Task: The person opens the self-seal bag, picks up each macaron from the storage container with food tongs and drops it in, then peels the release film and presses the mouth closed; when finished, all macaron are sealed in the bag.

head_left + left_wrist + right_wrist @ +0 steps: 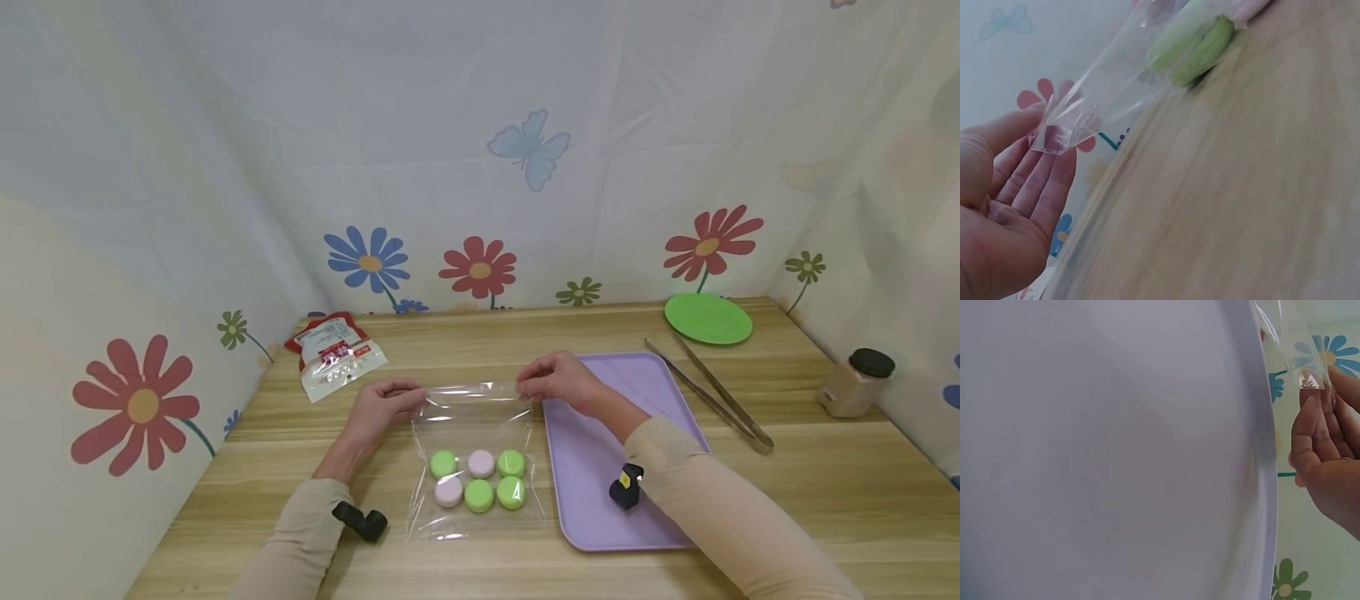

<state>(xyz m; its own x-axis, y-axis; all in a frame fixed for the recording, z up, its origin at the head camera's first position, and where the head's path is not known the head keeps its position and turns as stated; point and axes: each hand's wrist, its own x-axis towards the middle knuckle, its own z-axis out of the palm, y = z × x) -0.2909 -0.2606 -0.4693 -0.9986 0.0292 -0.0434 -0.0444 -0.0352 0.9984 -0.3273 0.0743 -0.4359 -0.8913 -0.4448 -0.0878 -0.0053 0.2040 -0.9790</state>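
Note:
A clear plastic bag (472, 425) lies on the table with several green macarons (478, 495) and two pink macarons (481, 464) inside it, in two rows. My left hand (382, 408) pinches the bag's far left corner between thumb and fingers; the left wrist view shows the film between them, with a green macaron (1200, 53) beyond. At the far right corner, my right hand (558, 382) pinches the film too, above the edge of a purple tray (600, 533). The bag's far edge is stretched between both hands.
Metal tongs (720, 392) lie right of the tray. A green plate (708, 318) is at the back right, and a black-lidded jar (857, 383) stands at the far right. A red and white packet (335, 350) lies at the back left, near the cloth backdrop (450, 125).

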